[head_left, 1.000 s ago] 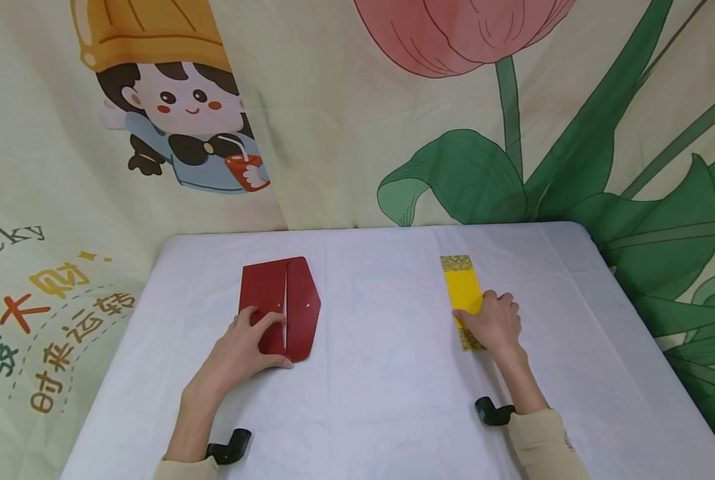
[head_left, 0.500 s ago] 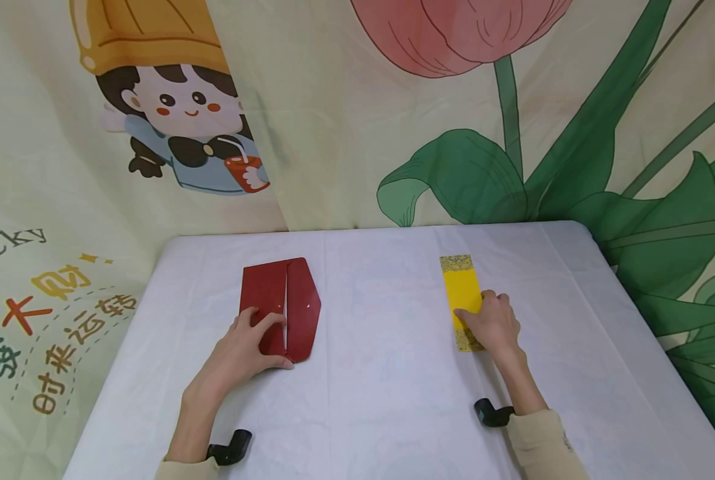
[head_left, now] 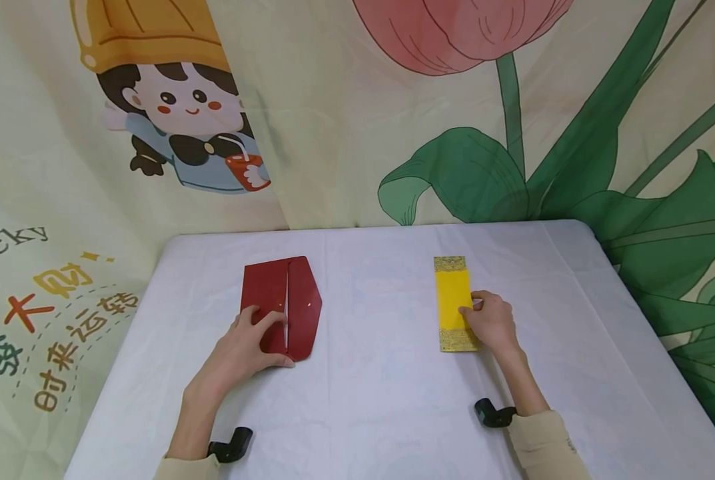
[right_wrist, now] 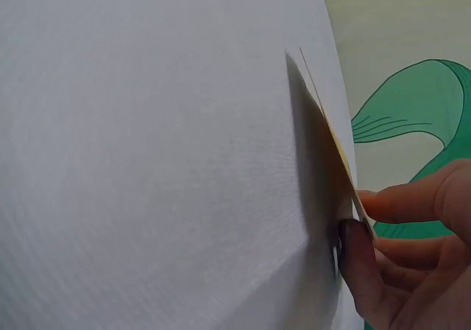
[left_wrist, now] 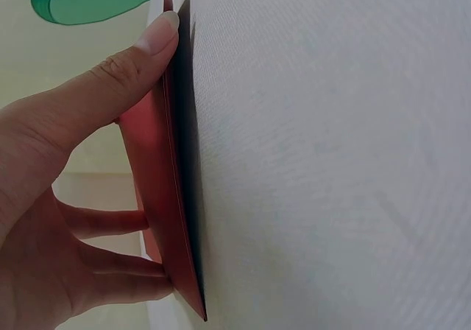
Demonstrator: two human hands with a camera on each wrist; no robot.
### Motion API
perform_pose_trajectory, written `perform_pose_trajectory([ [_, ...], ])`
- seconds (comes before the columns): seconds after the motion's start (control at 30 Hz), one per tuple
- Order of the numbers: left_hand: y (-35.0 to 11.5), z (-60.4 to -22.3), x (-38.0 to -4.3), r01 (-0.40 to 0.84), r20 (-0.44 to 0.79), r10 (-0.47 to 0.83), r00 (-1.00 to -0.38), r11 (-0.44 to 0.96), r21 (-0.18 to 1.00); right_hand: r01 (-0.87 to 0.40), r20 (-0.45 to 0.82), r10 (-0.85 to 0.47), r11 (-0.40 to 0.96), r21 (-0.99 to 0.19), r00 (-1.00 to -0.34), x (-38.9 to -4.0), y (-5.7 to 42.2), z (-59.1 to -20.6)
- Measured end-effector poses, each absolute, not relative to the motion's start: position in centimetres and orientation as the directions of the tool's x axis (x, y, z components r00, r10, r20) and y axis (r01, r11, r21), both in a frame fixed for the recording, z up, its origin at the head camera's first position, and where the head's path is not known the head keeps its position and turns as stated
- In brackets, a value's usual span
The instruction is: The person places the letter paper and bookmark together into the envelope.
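Note:
A red envelope with a pointed flap facing right lies on the left half of the white-covered table. My left hand rests on it, fingertips spread over its body and thumb at the near edge. In the left wrist view, the straight fingers press the face of the envelope. Over on the right is a yellow card with speckled gold bands at both ends. My right hand pinches its right edge, thumb on one face and fingers on the other. In the right wrist view the card tilts, its gripped edge raised off the cloth.
White cloth covers the table and separates the two items. Black wrist-worn devices sit at both sleeves. Behind the table hangs a printed backdrop with a cartoon figure and a tulip.
The right hand has moved from resting over the yellow card to pinching its right edge. The card has shifted slightly left and lifted on its right side. The left hand stays put.

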State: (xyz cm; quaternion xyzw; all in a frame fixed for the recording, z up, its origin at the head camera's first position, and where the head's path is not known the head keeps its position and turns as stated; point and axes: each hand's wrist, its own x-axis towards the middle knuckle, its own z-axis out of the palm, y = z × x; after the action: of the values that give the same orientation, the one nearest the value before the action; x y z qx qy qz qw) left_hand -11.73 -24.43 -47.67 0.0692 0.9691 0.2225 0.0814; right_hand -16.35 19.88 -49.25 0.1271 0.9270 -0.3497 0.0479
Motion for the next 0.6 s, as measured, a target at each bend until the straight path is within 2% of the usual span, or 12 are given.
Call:
perform_pose_trajectory([
  [0.37,-24.37,-47.53,-11.73,0.110,-0.120,0.179,-0.977,0.893,0.438,0.288,-0.239,0.160,0.552,-0.782,-0.958,-16.29,19.14,-49.11],
  [0.6,-24.49,-47.68,-11.77,0.102,-0.128,0.175,-0.976,0.891,0.442,0.301,-0.257,0.157,0.482,-0.823,-0.953,-16.37,19.00,-49.44],
])
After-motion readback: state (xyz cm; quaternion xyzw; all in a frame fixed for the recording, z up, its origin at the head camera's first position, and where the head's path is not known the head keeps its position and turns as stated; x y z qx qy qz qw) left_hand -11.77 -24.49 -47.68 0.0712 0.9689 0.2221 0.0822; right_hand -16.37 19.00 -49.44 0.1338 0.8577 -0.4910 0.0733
